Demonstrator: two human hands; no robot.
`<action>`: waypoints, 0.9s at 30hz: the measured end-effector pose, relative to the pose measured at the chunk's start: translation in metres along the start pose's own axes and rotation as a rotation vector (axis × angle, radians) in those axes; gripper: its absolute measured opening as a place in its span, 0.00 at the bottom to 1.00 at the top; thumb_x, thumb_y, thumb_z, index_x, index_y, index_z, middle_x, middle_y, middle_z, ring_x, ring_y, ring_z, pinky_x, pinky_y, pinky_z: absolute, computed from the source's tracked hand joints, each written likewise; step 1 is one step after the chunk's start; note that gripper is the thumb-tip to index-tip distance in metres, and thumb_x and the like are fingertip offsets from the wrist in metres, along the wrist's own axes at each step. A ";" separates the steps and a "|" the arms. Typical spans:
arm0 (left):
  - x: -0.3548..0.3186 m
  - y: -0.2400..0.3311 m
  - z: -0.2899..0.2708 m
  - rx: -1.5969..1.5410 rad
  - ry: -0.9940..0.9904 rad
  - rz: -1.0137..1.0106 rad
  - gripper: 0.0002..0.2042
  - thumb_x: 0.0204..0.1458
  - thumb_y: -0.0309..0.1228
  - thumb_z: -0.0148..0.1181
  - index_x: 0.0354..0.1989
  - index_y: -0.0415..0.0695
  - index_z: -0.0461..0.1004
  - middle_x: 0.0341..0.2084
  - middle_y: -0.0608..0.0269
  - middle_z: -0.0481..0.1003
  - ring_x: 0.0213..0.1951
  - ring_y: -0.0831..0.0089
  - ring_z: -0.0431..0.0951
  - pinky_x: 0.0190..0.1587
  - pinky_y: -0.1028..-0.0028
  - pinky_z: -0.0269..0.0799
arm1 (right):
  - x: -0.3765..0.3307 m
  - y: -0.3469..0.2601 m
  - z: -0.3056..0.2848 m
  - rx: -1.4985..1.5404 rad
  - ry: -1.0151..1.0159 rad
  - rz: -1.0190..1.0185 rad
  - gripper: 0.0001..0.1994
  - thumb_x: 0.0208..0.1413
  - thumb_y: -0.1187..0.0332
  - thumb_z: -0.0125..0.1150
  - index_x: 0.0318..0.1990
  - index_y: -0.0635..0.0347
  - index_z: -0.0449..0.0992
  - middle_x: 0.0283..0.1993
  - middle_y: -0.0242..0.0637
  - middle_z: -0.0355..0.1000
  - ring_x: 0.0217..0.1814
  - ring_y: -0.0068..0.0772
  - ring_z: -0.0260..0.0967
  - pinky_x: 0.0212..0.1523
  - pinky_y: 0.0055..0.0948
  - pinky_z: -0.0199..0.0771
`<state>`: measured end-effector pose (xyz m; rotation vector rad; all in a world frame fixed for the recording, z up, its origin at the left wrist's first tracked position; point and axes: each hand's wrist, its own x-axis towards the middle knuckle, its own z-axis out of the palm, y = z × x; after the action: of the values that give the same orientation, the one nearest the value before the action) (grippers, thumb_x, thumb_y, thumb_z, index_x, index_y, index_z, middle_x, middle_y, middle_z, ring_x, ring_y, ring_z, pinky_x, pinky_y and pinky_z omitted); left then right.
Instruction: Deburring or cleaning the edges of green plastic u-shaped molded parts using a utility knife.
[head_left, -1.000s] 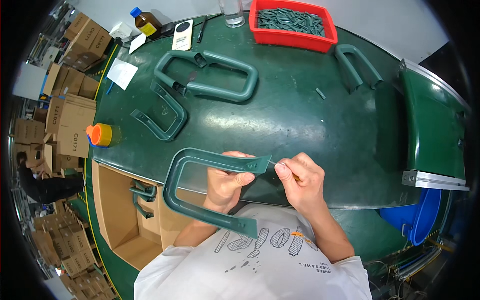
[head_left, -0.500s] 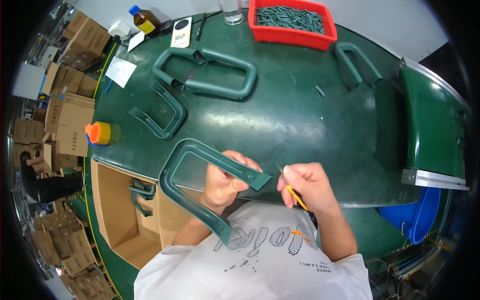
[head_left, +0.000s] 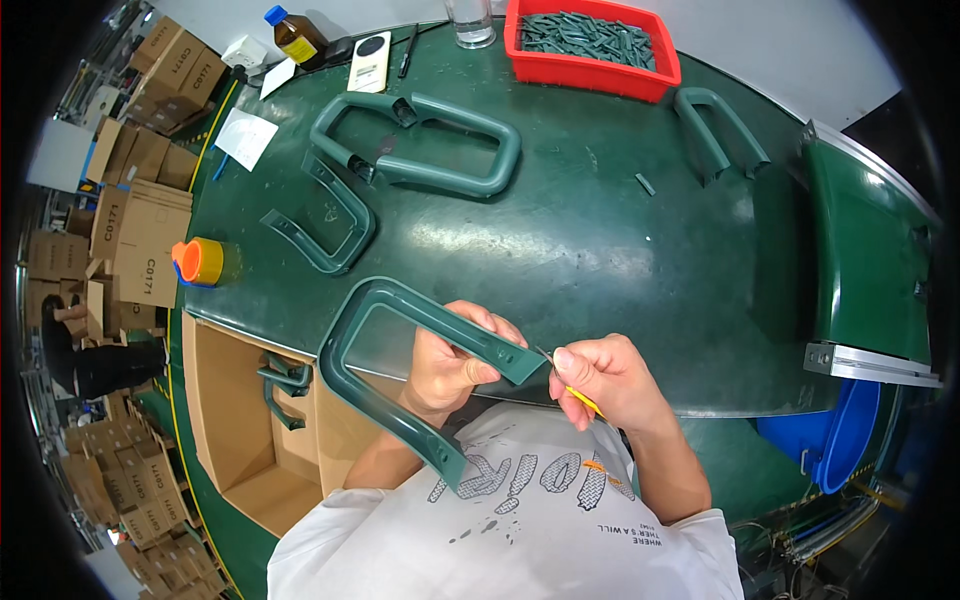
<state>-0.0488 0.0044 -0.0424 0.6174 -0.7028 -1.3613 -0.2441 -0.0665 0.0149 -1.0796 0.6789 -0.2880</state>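
My left hand [head_left: 448,365] is wrapped round one arm of a green U-shaped plastic handle [head_left: 333,348], whose hollow inner side faces up. The handle's flared end points right, toward my right hand [head_left: 612,372]. That hand pinches a small yellow-handled tool [head_left: 583,399] with a thin metal tip. The tip is at the corner of the handle's end, touching or very close to it; its exact kind is too small to tell. The handle's other arm slants down in front of my shirt.
More green handles [head_left: 450,185] lie on the green table [head_left: 480,265]. A red bin [head_left: 590,75] of small green strips stands at the back. An open cardboard box [head_left: 215,420] with handles is at left; a blue bucket [head_left: 850,440] and a metal-edged green panel [head_left: 870,250] at right.
My right hand has moved slightly left, bringing the tool's metal tip from beside the handle up to its end corner. My left hand keeps the handle nearly still.
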 end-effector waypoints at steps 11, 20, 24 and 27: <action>-0.002 0.000 0.000 0.006 0.003 0.002 0.21 0.37 0.24 0.72 0.40 0.41 0.70 0.33 0.53 0.76 0.39 0.59 0.77 0.42 0.63 0.73 | 0.000 0.001 0.002 -0.015 0.004 -0.010 0.22 0.62 0.56 0.49 0.20 0.62 0.72 0.12 0.30 0.66 0.12 0.18 0.63 0.15 0.19 0.61; 0.004 -0.004 0.004 0.170 0.186 -0.005 0.18 0.38 0.23 0.71 0.39 0.37 0.71 0.32 0.55 0.76 0.39 0.66 0.77 0.42 0.68 0.74 | 0.001 0.005 0.003 -0.305 -0.223 -0.230 0.21 0.63 0.60 0.48 0.20 0.63 0.72 0.11 0.31 0.65 0.10 0.19 0.61 0.12 0.21 0.59; 0.001 0.005 0.000 0.218 0.249 -0.011 0.14 0.41 0.22 0.68 0.37 0.35 0.72 0.30 0.60 0.75 0.35 0.75 0.76 0.39 0.75 0.72 | 0.005 0.013 0.005 -0.064 -0.040 -0.303 0.19 0.62 0.64 0.49 0.19 0.64 0.67 0.11 0.33 0.62 0.11 0.23 0.59 0.12 0.23 0.57; -0.005 0.007 -0.019 0.384 0.234 -0.184 0.19 0.40 0.20 0.68 0.41 0.38 0.68 0.33 0.62 0.74 0.37 0.75 0.74 0.42 0.73 0.71 | 0.009 0.012 -0.006 0.211 0.313 -0.192 0.20 0.63 0.63 0.46 0.20 0.65 0.65 0.12 0.37 0.61 0.10 0.26 0.57 0.10 0.23 0.56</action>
<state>-0.0304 0.0105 -0.0501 1.1517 -0.7346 -1.3020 -0.2423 -0.0699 -0.0008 -0.9058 0.8038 -0.6894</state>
